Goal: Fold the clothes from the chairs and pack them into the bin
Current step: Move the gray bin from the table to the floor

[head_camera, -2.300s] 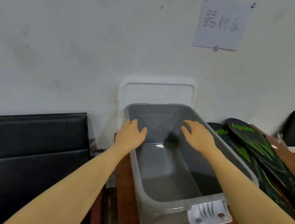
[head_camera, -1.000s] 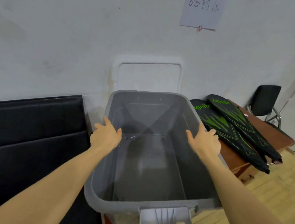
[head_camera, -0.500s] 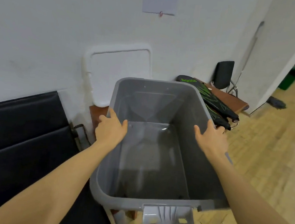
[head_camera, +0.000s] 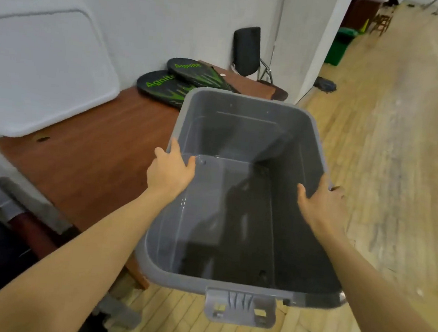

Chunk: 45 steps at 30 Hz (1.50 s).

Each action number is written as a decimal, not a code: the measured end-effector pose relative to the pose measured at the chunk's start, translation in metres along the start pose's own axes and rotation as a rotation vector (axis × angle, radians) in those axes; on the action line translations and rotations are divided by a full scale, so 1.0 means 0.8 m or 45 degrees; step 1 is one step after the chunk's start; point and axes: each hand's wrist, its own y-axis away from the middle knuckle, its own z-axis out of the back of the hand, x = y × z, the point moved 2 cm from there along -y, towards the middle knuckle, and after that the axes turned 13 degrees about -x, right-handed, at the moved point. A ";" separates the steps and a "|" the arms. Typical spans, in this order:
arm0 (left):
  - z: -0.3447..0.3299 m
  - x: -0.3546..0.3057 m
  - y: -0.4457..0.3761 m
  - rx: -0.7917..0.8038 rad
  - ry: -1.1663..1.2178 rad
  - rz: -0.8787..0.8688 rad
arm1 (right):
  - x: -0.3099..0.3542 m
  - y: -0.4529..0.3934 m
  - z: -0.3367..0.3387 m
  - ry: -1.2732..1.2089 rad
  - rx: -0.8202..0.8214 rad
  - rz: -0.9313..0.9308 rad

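Head view: both hands, left hand [head_camera: 171,173] and right hand [head_camera: 320,205], gripped the smooth grey plastic bin [head_camera: 231,286] by its rims beside a wooden table [head_camera: 89,154] holding what looked like racket covers [head_camera: 164,84].

Sports hall (wood floor [head_camera: 401,128], racket covers [head_camera: 194,76])

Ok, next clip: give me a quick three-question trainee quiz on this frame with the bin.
1. True or false: the grey bin already holds folded clothes.
2. Multiple choice: where do the hands grip the bin? A) both on the near latch; B) left hand on the left rim, right hand on the right rim; C) only the left hand touches it.
3. Fill in: the two black racket covers with green print lie on the brown ____, beside the bin's far end.

Key:
1. False; its inside shows only bare floor and walls.
2. B
3. table
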 end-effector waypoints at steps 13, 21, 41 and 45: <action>-0.271 0.060 0.109 0.300 -0.026 -0.243 | -0.190 0.153 -0.203 0.143 0.169 -0.265; -0.484 0.209 0.170 0.381 0.006 -0.278 | -0.256 0.298 -0.428 0.112 0.203 -0.293; -0.709 0.404 0.249 0.423 0.086 -0.083 | -0.304 0.435 -0.681 0.065 0.285 -0.188; -0.722 0.423 0.253 0.510 -0.012 -0.098 | -0.294 0.440 -0.692 0.098 0.297 -0.151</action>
